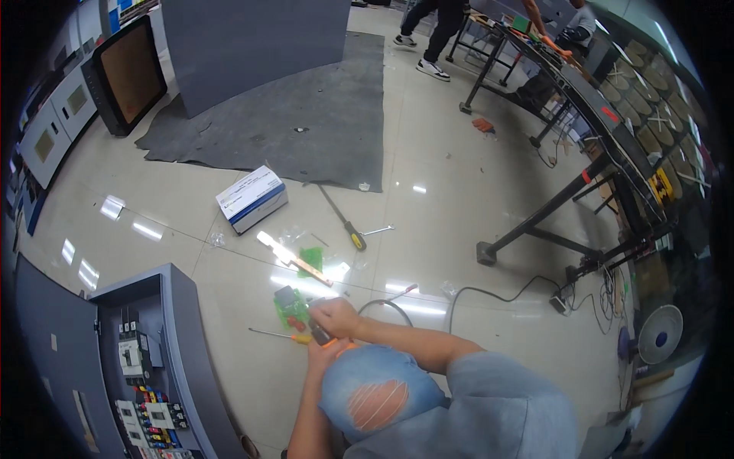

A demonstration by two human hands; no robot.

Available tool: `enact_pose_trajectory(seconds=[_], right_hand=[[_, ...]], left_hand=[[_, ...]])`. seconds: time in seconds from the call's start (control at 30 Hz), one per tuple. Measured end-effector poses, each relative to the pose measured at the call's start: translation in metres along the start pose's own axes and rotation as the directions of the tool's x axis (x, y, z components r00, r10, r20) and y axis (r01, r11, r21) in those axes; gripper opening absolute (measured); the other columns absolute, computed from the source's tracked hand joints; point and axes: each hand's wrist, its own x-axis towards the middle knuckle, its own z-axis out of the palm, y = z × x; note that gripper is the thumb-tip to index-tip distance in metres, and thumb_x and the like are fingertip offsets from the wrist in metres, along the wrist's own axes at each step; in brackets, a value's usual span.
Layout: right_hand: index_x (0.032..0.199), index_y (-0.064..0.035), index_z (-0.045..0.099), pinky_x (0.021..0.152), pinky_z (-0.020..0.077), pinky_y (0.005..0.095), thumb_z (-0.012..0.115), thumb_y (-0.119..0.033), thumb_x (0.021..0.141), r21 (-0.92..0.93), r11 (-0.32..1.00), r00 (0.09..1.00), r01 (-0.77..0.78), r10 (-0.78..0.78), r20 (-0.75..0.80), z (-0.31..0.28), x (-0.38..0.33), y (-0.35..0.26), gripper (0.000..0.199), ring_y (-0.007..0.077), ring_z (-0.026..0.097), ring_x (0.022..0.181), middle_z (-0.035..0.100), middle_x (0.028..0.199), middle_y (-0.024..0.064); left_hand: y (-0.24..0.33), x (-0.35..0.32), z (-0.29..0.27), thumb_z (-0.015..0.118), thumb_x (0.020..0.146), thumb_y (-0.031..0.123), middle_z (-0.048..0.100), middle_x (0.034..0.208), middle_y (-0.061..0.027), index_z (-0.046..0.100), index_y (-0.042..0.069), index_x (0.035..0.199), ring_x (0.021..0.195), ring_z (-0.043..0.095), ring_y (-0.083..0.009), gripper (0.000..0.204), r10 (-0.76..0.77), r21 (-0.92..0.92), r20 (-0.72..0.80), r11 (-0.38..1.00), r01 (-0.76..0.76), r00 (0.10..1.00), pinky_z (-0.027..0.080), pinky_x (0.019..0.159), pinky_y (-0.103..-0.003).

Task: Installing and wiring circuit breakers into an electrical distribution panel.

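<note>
On the floor just past the raised knee, the right hand [330, 315] pins the green circuit board [292, 308] steady while the left hand [321, 353] closes around an orange-handled tool [327, 338] angled toward it, a screwdriver [279, 333] lying beside.

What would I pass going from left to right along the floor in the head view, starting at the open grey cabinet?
Open grey electrical cabinet → white and blue box → yellow-handled screwdriver → black foot of the table frame → white fan.
</note>
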Motion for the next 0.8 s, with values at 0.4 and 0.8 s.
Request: enact_pose_trajectory(seconds=[0.4,0.8], right_hand=[[0.079,0.0013,0.068,0.066,0.0513,0.0467,0.070,-0.052,0.081,-0.641,0.709,0.931,-0.295,0.363,-0.027,-0.034,0.025,0.127,0.053,0.0375,0.068,0.070,0.067,0.072,0.0215],[0.150,-0.0040,0.031,0.098,0.0441,0.0385,0.088,-0.024,0.067,-0.051,0.971,0.392,-0.233,0.142,0.909,-0.022,0.091,-0.238,0.103,0.0294,0.058,0.113,0.058,0.124,0.0188]], left_hand=[[0.012,0.022,-0.043,0.070,0.075,0.002,0.061,0.075,-0.0033,0.060,0.007,0.086,0.064,0.062,-0.0153,0.015,-0.067,-0.500,-0.367,0.855,-0.136,0.928,0.053,0.058,-0.035],[0.162,-0.101,-0.112,0.073,0.072,0.007,0.063,0.071,-0.0080,0.063,0.001,0.074,0.058,0.060,-0.0188,0.013,-0.244,-0.739,-0.560,0.579,-0.345,0.791,0.051,0.056,-0.036]])
